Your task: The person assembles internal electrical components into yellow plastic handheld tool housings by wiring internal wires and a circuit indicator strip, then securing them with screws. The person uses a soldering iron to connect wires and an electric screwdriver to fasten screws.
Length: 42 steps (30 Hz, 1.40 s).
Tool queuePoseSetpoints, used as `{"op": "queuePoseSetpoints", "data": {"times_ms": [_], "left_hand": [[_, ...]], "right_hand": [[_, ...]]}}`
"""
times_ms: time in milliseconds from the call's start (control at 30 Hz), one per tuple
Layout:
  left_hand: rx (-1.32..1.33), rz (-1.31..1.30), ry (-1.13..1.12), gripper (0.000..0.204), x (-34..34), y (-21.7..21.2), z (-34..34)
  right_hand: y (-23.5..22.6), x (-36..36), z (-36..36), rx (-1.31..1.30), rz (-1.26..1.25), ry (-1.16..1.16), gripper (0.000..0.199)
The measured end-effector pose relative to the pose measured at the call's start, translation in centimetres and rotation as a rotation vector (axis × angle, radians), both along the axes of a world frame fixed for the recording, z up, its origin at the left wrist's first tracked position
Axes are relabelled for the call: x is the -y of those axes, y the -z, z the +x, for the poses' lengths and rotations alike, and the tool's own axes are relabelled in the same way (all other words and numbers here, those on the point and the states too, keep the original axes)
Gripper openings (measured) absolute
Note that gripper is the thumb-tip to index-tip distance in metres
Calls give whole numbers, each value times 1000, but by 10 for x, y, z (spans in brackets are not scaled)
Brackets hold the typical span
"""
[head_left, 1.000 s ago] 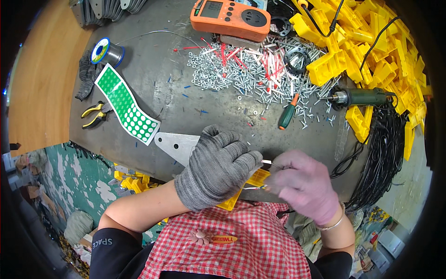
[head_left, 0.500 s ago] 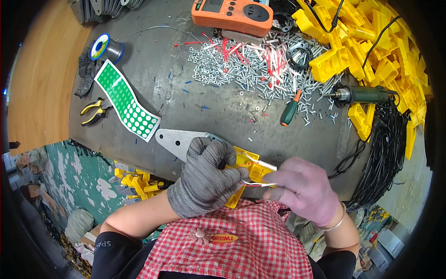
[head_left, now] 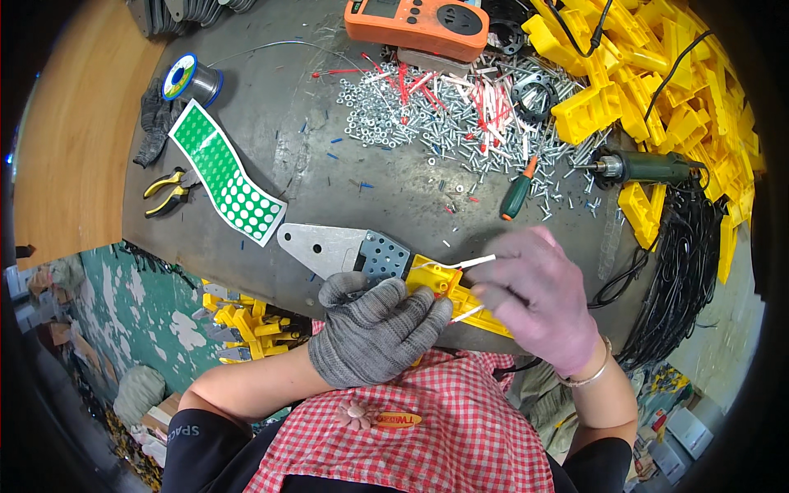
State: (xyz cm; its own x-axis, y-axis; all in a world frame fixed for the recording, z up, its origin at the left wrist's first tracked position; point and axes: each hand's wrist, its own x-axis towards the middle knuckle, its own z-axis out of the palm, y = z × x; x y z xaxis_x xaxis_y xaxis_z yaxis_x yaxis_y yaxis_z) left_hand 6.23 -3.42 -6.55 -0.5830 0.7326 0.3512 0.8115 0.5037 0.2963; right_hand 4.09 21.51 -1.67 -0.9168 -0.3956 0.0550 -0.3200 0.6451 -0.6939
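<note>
In front of my apron, my left hand (head_left: 382, 329), in a grey knit glove, grips a long yellow plastic housing (head_left: 488, 320) at its near side. A flat silver metal plate (head_left: 333, 248) with holes and a grey perforated block (head_left: 385, 256) extend leftward from it. Thin wires with white sleeves (head_left: 479, 261) stick out of the housing toward the right. My right hand (head_left: 542, 300), in a pink glove, hovers beside the wire ends with curled fingers. Motion smears those fingers, so whether they hold anything is unclear.
Screws and nuts (head_left: 427, 115) lie heaped beyond, near an orange multimeter (head_left: 415, 29). A green screwdriver (head_left: 518, 193), power driver (head_left: 649, 168), yellow housings (head_left: 649, 74) and black cables (head_left: 678, 271) are rightward. Pliers (head_left: 171, 193), green sticker sheet (head_left: 226, 177) and solder spool (head_left: 191, 80) are leftward.
My left hand has flattened over the housing, uncovering the perforated block. The housing's right part now shows further out. My right hand has risen slightly, and the white sleeves have shifted.
</note>
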Motion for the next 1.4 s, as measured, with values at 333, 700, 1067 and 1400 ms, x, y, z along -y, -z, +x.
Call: {"op": "queuePoseSetpoints", "data": {"times_ms": [333,700,1067,1400], "left_hand": [[-96,3,39,52,9,-1,-11],[68,-11,78,43,11,16,5],[32,-67,64,47,3,12,2],[64,-66,112,46,6,14,2]], "right_hand": [[7,18,-14,-231,244,-161,9],[-3,18,-21,-98,87,-217,8],[-23,1,-12,-215,599,452,42],[-72,22,55,37,538,93,35]]}}
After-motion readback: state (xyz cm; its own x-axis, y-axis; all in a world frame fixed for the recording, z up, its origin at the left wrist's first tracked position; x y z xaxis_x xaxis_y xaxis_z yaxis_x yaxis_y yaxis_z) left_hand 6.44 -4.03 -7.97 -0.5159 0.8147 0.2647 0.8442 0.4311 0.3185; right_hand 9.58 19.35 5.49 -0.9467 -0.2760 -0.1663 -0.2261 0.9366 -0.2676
